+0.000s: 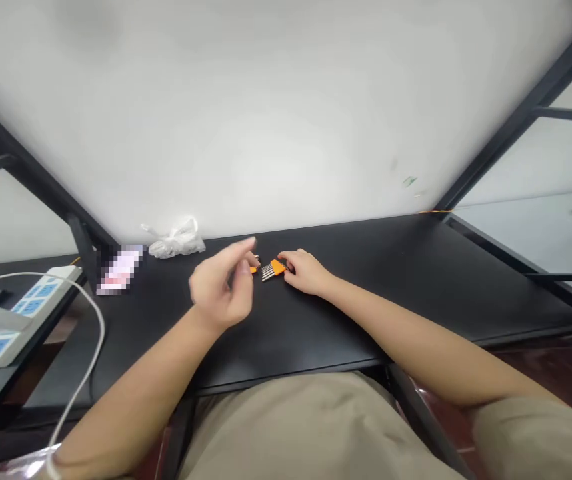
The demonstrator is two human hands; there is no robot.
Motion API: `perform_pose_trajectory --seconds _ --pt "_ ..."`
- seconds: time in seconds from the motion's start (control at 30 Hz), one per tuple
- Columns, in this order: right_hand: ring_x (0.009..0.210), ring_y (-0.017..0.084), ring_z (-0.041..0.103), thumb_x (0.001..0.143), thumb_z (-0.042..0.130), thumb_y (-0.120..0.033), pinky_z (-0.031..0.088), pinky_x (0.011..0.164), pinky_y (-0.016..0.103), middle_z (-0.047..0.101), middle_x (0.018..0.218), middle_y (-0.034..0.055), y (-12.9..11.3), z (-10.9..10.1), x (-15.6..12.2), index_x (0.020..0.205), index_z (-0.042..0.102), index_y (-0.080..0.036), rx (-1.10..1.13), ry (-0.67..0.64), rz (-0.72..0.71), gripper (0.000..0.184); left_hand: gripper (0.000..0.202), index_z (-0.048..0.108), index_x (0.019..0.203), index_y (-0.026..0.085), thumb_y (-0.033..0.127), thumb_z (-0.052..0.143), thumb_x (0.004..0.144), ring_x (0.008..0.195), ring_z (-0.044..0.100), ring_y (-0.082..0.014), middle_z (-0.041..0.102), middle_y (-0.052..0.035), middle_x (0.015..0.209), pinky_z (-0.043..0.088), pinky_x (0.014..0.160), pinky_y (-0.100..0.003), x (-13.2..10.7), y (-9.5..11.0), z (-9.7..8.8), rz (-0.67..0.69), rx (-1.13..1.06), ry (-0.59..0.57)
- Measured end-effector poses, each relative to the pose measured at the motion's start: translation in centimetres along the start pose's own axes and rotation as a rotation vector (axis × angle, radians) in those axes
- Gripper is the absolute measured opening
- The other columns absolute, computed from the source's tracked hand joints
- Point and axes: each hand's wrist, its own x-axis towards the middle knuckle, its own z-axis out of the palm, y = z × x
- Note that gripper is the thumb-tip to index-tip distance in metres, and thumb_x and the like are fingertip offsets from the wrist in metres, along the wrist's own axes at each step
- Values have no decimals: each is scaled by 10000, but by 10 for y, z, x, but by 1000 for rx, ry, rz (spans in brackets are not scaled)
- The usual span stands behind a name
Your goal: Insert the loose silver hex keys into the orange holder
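Black tabletop (pixel 291 340) before a pale wall (pixel 286 120): your right hand (pixel 309 272) pinches one end of an orange pronged piece (pixel 279 267), its metal prongs (pixel 268 272) pointing toward your left hand (pixel 220 285), which curls beside a second orange bit (pixel 253 270); whether it grips this cannot be told; a white plastic bundle (pixel 176 245) lies near the wall, to your left

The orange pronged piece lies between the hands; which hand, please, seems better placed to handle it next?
Probably the right hand: it reaches one end of the orange pronged piece, while the left hand appears apart from it.
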Motion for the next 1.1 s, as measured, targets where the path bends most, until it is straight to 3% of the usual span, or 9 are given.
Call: perform_pose_trajectory --seconds 0.07,0.17,0.23,0.33,0.53,0.77,0.93,1.1 --pt "839 227 598 866 572 -196 463 845 357 697 881 42 -1 1 0 1204 650 -239 -12 -29 -9 350 302 644 1263 262 248 517 990 885 682 -175 716 -39 1006 576 851 -356 -2 -20 14 -57 117 -178" --pt "850 225 604 874 574 -200 452 845 355 700 879 44 -1 3 0 1186 655 -232 -31 -58 -29 324 440 596 1352 218 385 595 945 1095 629 -260 688 -94 1218 523 961 -427 -4 -49 33 -246 355 -476" --pt "846 222 607 886 574 -214 448 823 346 697 865 44 -2 3 0 1185 655 -227 -25 -69 -36 310 617 545 1411 211 495 669 877 1178 575 -317 661 -115 1289 495 966 -465 -6 -59 41 -313 445 -608" --pt "822 215 607 900 568 -232 438 777 329 691 842 36 -7 3 -4 1176 654 -226 -7 -75 -54 289 772 449 1492 255 530 721 825 1215 528 -339 681 -98 1256 456 959 -481 -9 -61 46 -314 474 -716" --pt "789 196 605 897 551 -201 420 758 315 680 837 25 -18 1 -10 1138 634 -211 13 -86 -87 255 672 455 1473 272 459 687 871 1177 534 -315 719 -77 1156 419 961 -471 -15 -55 50 -346 449 -726" --pt "811 189 580 888 565 -173 414 833 334 652 846 15 -22 1 -11 1210 577 -197 50 -67 -151 323 638 486 1417 279 411 721 839 1228 522 -322 697 -74 1209 430 980 -475 -21 -61 52 -397 380 -682" --pt "849 186 565 878 621 -246 419 760 301 625 998 54 -21 0 -10 1248 575 -207 95 -81 -69 374 684 490 1374 295 342 790 762 1193 575 -282 684 -34 1220 462 1014 -438 -23 -60 49 -491 167 -603" --pt "839 175 563 917 568 -233 423 773 282 601 978 52 -18 -1 -9 1099 657 -208 92 -126 -66 204 607 499 1319 282 328 787 787 1071 656 -211 669 -28 1227 523 962 -365 -24 -54 47 -528 -71 -608"
